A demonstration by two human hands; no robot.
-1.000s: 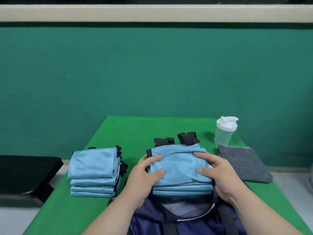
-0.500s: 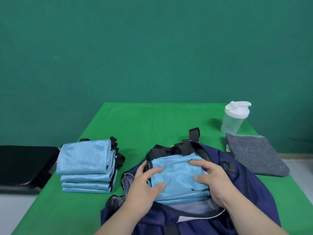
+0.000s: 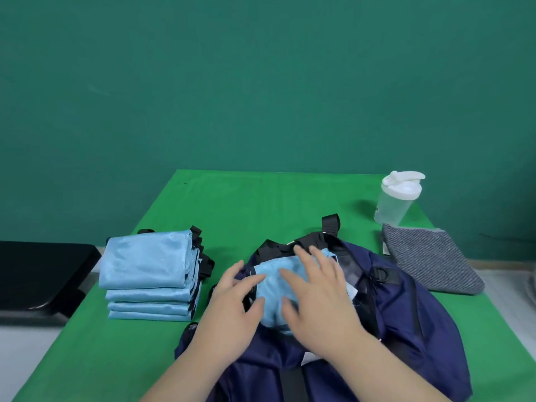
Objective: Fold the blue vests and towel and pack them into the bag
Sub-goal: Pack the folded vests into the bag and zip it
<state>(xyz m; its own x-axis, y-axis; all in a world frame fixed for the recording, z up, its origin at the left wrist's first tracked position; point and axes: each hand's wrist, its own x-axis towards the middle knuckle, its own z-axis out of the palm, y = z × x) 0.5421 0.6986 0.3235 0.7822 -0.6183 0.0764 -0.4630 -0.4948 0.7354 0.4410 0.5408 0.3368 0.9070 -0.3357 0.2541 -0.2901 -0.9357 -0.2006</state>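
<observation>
Now | left grip and right grip flat-fingered, pressing folded light-blue vests into navy fabric bag | other light-blue vest stack lies frame-left, nearer left grip

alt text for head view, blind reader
A left hand and right hand rest on folded blue vests in an open navy bag on a green table. A second vest stack sits to its left, a grey towel and shaker bottle to its right.

A clear shaker bottle with a white flip lid stands upright near the far right corner of the green surface. A black padded seat sits beside its left edge, before a dark green wall.
</observation>
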